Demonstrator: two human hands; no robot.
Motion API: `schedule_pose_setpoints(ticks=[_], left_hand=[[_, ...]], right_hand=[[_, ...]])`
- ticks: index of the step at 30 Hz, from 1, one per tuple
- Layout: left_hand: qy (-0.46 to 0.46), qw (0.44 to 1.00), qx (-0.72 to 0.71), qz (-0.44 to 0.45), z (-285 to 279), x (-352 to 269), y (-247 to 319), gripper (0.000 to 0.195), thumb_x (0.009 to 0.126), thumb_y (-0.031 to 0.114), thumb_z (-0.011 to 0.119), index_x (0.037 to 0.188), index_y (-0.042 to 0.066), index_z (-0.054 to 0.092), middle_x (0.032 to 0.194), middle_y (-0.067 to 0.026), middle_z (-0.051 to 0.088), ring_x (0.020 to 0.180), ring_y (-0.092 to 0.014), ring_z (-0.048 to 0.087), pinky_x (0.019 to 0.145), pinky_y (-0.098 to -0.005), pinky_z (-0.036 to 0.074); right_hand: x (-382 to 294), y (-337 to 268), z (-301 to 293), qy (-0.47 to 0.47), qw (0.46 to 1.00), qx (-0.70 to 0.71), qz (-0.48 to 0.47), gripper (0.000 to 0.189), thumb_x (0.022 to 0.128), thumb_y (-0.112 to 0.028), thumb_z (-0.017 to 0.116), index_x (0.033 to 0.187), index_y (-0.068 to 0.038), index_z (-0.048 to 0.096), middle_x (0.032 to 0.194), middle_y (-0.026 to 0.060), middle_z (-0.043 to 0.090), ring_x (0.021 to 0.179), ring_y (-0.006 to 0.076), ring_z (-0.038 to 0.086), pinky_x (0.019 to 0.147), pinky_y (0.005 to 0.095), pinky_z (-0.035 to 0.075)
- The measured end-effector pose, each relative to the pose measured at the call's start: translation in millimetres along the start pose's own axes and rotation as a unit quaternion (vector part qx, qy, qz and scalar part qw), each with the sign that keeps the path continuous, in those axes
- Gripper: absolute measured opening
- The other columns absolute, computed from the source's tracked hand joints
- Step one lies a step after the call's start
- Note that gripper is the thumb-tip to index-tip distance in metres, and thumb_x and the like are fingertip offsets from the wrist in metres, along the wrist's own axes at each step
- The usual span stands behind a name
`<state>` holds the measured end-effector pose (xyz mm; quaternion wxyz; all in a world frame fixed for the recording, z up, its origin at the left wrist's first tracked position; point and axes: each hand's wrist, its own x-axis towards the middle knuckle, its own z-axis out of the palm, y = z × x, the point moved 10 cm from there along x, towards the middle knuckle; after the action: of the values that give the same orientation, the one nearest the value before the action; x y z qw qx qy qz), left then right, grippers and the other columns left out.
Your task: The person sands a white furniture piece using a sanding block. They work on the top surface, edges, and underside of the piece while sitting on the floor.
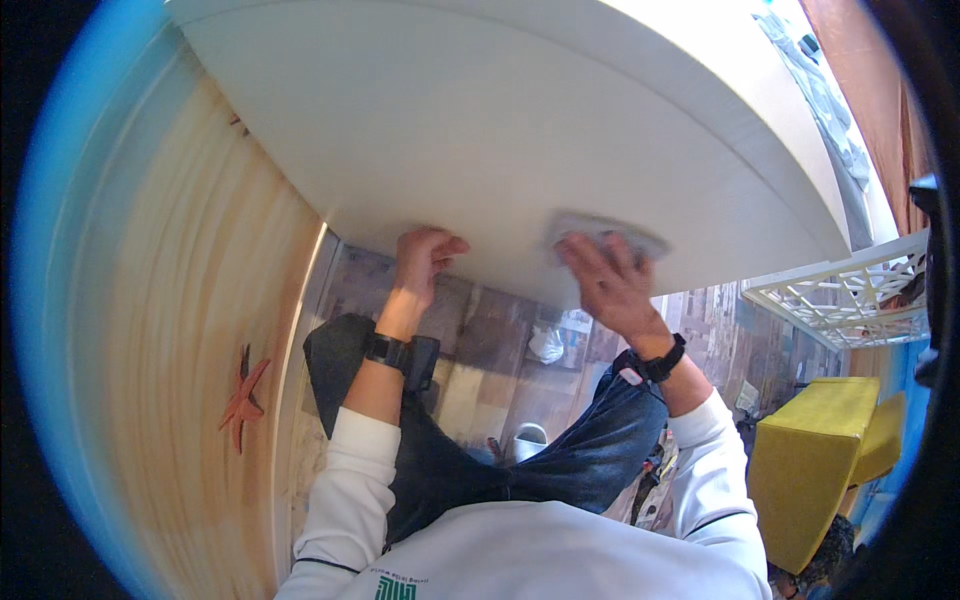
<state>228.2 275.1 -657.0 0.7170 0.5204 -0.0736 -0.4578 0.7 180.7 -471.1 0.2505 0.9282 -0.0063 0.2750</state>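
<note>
A large flat white panel (pixel 480 135), seemingly the side of a piece of furniture, stands before me. My right hand (pixel 611 281) presses a blurred grey cloth or pad (pixel 645 240) against its lower part. Further left, my left hand (pixel 429 255) is near the panel's lower edge with its fingers curled; nothing shows in it, and whether it touches the panel is unclear. Both wrists wear black bands.
A wood-look wall (pixel 187 300) with a starfish decoration (pixel 244 405) rises at the left. At the right are a white lattice basket (pixel 847 300) and a yellow box-like seat (pixel 802 457). A crumpled white item (pixel 547 345) lies on the patterned floor.
</note>
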Motion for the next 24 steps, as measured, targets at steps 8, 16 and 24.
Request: schedule_pose_setpoints(ticks=[8,16,24], left_hand=[[-0.106,0.993,0.055,0.018,34,-4,4,0.031,0.096,0.033,0.069,0.107,0.005,0.074,0.100,-0.0089,0.078,0.097,-0.019,0.073,0.081,-0.0320,0.051],[-0.141,0.989,0.045,0.030,48,-5,3,0.032,0.097,0.033,0.070,0.108,0.004,0.075,0.102,-0.0109,0.079,0.099,-0.019,0.074,0.082,-0.0318,0.052],[-0.157,0.985,0.058,0.043,54,-1,-12,0.027,0.097,0.028,0.069,0.105,0.003,0.077,0.100,-0.0107,0.079,0.097,-0.019,0.073,0.082,-0.0330,0.053]], right_hand=[[-69,-49,86,-0.144,0.980,0.128,-0.037,0.053,0.090,-0.016,0.062,0.143,-0.013,0.061,0.149,-0.0021,0.057,0.135,0.0177,0.051,0.103,0.0321,0.047],[-184,-84,183,-0.367,0.895,0.247,-0.055,0.032,0.098,-0.010,0.058,0.128,-0.004,0.066,0.122,0.0113,0.068,0.113,0.0265,0.062,0.102,0.0399,0.047],[-115,18,23,-0.152,0.988,0.022,-0.036,0.051,0.092,-0.019,0.062,0.143,-0.024,0.062,0.149,-0.0109,0.056,0.143,0.0100,0.044,0.105,0.0321,0.041]])
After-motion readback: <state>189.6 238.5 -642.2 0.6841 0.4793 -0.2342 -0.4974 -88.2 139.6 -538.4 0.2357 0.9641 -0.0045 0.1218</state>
